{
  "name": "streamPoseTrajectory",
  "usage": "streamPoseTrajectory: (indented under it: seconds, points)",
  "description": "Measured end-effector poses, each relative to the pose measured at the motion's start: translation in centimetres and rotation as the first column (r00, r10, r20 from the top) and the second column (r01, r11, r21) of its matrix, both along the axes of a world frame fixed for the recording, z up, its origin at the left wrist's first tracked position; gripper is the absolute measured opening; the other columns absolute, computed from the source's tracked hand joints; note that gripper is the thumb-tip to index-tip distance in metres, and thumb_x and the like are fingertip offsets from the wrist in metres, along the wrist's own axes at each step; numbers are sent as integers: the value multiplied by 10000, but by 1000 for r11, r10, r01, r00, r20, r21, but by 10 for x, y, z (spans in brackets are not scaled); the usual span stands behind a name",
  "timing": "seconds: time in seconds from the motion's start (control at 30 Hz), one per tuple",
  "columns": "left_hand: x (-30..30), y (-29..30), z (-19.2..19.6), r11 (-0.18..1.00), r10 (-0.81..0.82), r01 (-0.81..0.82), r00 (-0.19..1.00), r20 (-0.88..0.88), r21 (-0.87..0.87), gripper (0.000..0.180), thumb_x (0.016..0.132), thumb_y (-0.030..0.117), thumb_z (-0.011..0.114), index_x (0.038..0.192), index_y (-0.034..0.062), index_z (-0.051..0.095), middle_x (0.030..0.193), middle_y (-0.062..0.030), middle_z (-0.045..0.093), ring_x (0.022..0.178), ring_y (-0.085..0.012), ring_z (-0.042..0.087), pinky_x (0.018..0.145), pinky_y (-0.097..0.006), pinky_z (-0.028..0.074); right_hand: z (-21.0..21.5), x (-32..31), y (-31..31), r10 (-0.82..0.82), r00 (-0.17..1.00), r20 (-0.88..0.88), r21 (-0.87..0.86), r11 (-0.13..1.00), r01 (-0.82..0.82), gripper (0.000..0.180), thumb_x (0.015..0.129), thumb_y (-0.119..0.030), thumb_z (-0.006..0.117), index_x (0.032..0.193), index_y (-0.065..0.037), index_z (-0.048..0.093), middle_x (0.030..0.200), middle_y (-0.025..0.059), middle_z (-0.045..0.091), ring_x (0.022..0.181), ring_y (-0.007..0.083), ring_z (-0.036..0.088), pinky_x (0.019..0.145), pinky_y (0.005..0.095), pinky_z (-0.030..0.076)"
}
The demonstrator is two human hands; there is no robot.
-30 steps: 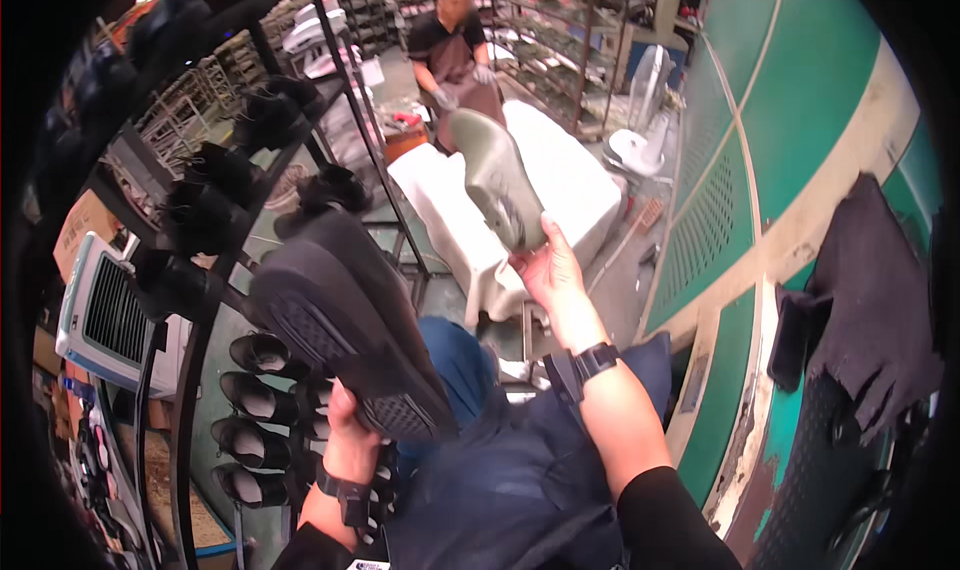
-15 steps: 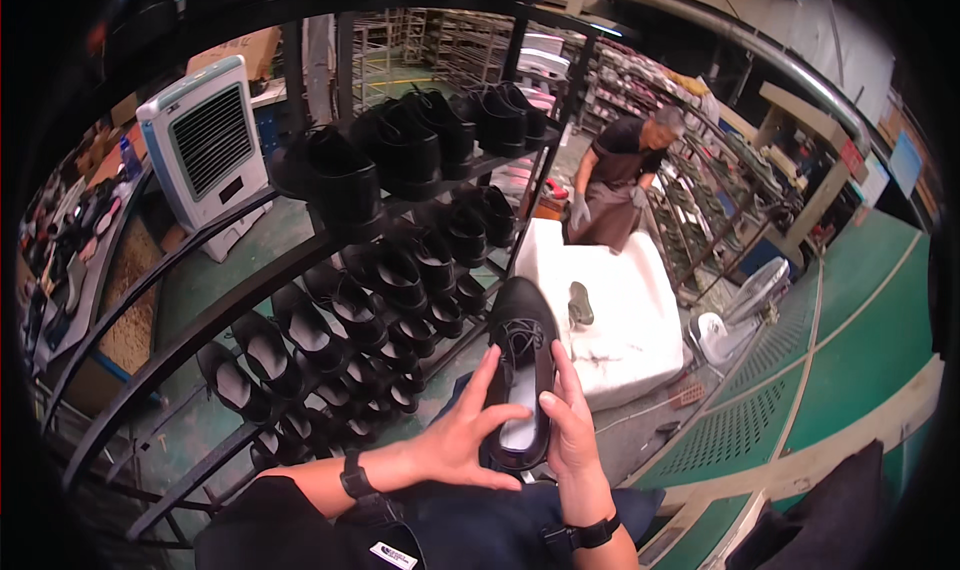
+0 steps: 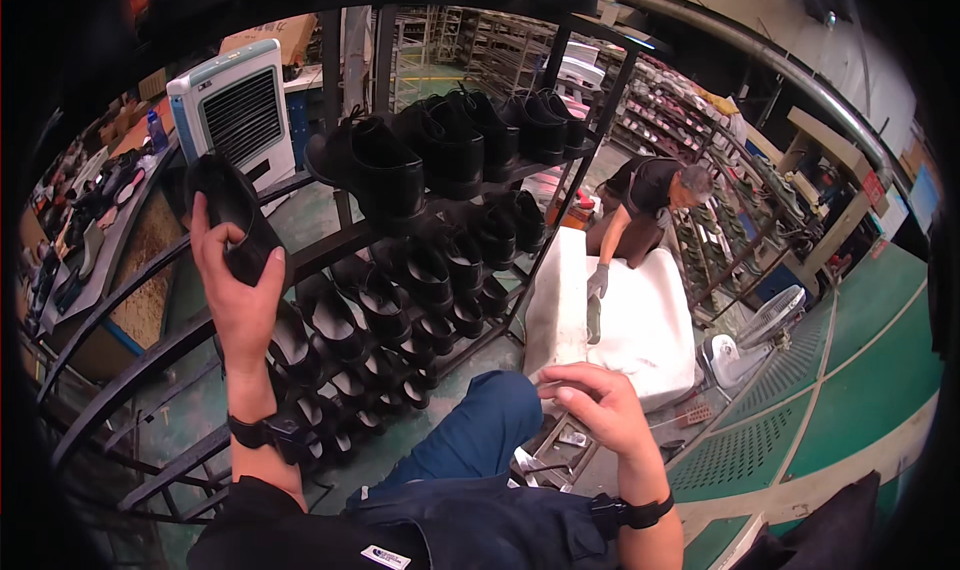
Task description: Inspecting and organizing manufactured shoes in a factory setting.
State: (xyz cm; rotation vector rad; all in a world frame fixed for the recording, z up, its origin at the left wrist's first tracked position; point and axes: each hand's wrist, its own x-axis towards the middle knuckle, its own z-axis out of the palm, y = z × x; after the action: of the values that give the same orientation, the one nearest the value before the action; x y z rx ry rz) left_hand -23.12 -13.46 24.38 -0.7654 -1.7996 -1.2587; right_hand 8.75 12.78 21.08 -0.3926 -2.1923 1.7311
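Black tiered rack (image 3: 330,245) loaded with dark shoes; left hand (image 3: 235,290) clenched round a black shoe (image 3: 232,215), raised at the rack's left end. Shoe looks light, stiff in the sole, upper softer (grip mid-body, as now, seems soundest). Right hand (image 3: 600,410) released, fingers loose, holding nothing
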Motion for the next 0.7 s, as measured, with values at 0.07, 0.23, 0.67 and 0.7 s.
streamPoseTrajectory:
  seconds: [0.07, 0.23, 0.67, 0.7]
  points:
    - [-8, 9, -6, 994, 26, -19, 998, 58, -106, 522, 807, 50, 713, 1277, 71, 489, 1578, -208, 298, 1446, -390, 306, 1178, -466, 238, 1, 31, 18, -130, 987, 92, -129, 981, 142, 294, 961, -81, 603, 1221, 50, 641, 1170, 121, 672, 1028, 191, 685, 856, 269, 534]
    - [40, 54, -15, 970, -206, 244, 839, -503, 10, 597, 925, 78, 572, 1480, 19, 359, 1565, -211, 305, 1443, -385, 322, 1181, -547, 241, 10, 126, 40, -343, 934, 103, -43, 936, 349, 288, 990, -98, 574, 1247, 15, 642, 1156, 106, 689, 1005, 162, 669, 864, 284, 536]
    - [239, 189, -78, -28, -1000, 800, -27, 11, -599, 196, 939, 37, 585, 1089, -8, 702, 1047, -142, 724, 978, -316, 681, 1024, -490, 477, 75, 559, -198, -860, -444, -251, 196, -495, 847, 354, 890, -163, 653, 1206, -4, 673, 1087, 85, 716, 1009, 155, 682, 851, 272, 518]
    - [246, 193, -81, -38, -999, 804, -41, 7, -594, 196, 939, 37, 585, 1089, -8, 702, 1047, -142, 724, 978, -316, 681, 1024, -490, 477, 66, 596, -229, -726, -579, -371, 261, -680, 685, 405, 857, -148, 674, 1236, -4, 655, 1126, 101, 703, 1044, 197, 670, 920, 294, 501]
